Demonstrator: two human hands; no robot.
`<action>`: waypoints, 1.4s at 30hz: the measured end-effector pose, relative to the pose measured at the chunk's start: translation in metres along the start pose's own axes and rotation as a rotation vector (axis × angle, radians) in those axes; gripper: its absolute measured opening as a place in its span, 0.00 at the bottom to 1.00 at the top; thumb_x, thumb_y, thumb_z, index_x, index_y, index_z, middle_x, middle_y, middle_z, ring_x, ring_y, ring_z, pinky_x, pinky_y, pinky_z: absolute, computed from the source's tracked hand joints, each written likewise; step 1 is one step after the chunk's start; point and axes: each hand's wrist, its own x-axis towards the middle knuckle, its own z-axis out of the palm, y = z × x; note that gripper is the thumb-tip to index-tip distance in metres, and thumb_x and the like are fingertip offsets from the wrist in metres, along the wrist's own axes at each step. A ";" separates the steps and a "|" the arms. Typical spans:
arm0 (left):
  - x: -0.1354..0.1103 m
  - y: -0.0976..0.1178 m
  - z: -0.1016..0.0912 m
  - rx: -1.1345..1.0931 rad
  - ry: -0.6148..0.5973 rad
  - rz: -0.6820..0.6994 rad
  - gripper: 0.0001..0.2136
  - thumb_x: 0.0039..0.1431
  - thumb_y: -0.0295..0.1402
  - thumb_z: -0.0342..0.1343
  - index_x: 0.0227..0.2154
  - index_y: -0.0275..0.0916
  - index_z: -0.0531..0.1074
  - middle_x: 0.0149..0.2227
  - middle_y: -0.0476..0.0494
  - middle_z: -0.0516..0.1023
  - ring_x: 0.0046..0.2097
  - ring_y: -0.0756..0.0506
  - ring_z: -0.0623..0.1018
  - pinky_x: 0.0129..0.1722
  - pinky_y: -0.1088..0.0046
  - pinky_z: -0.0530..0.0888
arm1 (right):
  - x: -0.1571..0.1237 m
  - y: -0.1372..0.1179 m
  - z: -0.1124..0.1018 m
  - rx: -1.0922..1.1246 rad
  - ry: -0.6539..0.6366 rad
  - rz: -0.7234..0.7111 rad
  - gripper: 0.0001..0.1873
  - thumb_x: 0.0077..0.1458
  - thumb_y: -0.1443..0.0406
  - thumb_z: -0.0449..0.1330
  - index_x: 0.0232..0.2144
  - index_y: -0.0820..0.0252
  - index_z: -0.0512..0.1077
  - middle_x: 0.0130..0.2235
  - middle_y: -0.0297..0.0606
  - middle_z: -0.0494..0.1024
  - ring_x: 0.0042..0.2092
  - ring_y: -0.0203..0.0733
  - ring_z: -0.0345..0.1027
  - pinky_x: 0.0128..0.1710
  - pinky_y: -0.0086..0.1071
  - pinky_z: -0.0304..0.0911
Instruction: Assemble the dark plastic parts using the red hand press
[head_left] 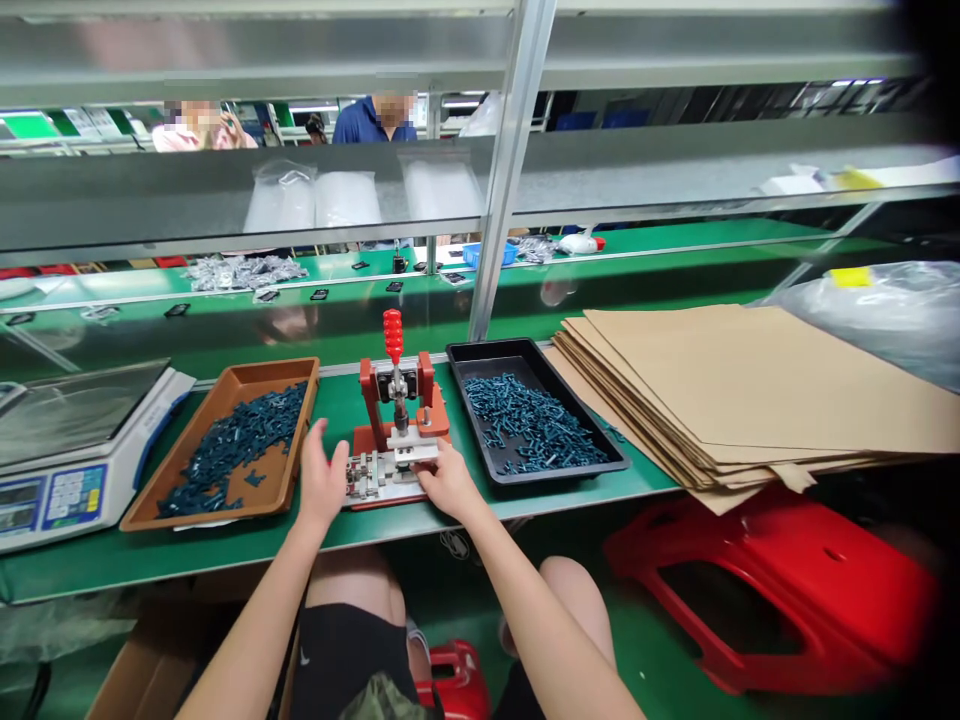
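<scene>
A toggle-clamp jig (397, 447) with a red ribbed handle (393, 336) stands on the green bench, its handle upright. My left hand (324, 482) is at the jig's left end, thumb and fingers apart, with nothing seen in it. At the right end, the fingers and thumb of my right hand (450, 482) close on the metal block (414, 449) of the jig. Any small part inside the block is too small to make out. Small dark blue plastic parts (244, 440) lie in a brown tray (139, 512) on the left. More blue parts (529, 425) fill a black tray (491, 352) on the right.
A weighing scale (75, 500) sits at the far left. Brown cardboard sheets (750, 390) are stacked at the right, above a red plastic stool (825, 590). A metal post (510, 170) rises behind the jig. Two people are beyond the shelf, which bears plastic bags (345, 198).
</scene>
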 end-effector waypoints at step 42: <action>0.107 0.157 -0.001 -0.186 0.040 0.352 0.15 0.66 0.34 0.48 0.54 0.43 0.61 0.41 0.42 0.75 0.44 0.42 0.77 0.49 0.58 0.73 | 0.009 -0.003 -0.005 0.062 -0.073 0.181 0.18 0.47 0.72 0.52 0.35 0.58 0.79 0.36 0.37 0.83 0.40 0.48 0.76 0.43 0.37 0.70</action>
